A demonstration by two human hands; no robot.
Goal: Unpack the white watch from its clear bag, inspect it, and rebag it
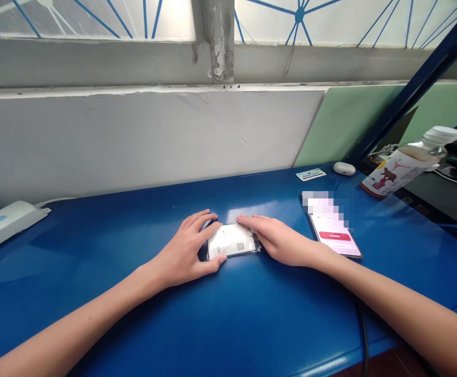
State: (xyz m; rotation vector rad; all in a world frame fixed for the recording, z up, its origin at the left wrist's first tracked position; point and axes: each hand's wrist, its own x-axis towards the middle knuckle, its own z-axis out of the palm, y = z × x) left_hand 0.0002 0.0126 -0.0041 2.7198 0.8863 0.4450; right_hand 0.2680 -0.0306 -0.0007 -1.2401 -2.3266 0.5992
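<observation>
A small flat clear plastic packet [234, 240] with a white printed label inside lies on the blue table, between my two hands. Around its left end curves my left hand [189, 250], the thumb on the near edge and the index finger on the far side. My right hand [277, 238] rests palm down at the packet's right end, its fingers stretched out over the far right corner. That hand covers part of the packet's right edge. To the right of my right hand lies a phone [332, 230] with a lit screen.
A white power strip [8, 225] sits at the left on the blue table [228, 319]. A white card [310, 174], an earbud case [344, 168] and a drink bottle [404, 165] stand at the back right. Behind is a wall [149, 139]. A black cable [363, 335] hangs at the front edge.
</observation>
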